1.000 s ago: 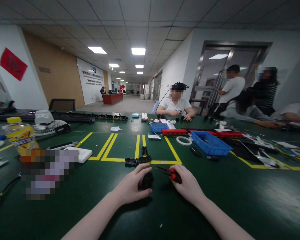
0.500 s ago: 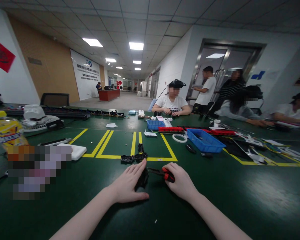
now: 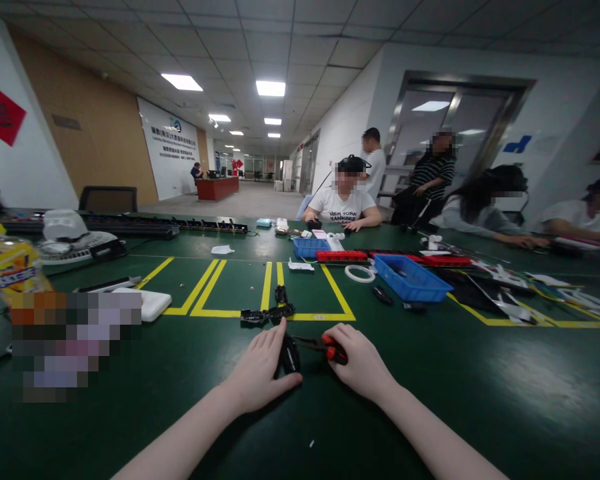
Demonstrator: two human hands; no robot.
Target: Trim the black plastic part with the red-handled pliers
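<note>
A glossy black part lies on the green table, beside the inner edge of my left hand. That hand is spread, its thumb reaching to the part's near end. My right hand is closed round red-and-black pliers, whose jaws point left toward the black part. Whether the jaws touch it I cannot tell. Beyond my left fingertips are black pieces, with another upright black piece behind them near the yellow tape.
A blue bin, a white ring and a small black object are at the right. On the left are a white box and a yellow-capped bottle. A person sits opposite.
My left fingers have shifted slightly left and the thumb right, so more of the black part shows. The pliers have moved slightly left. People in the background have shifted.
</note>
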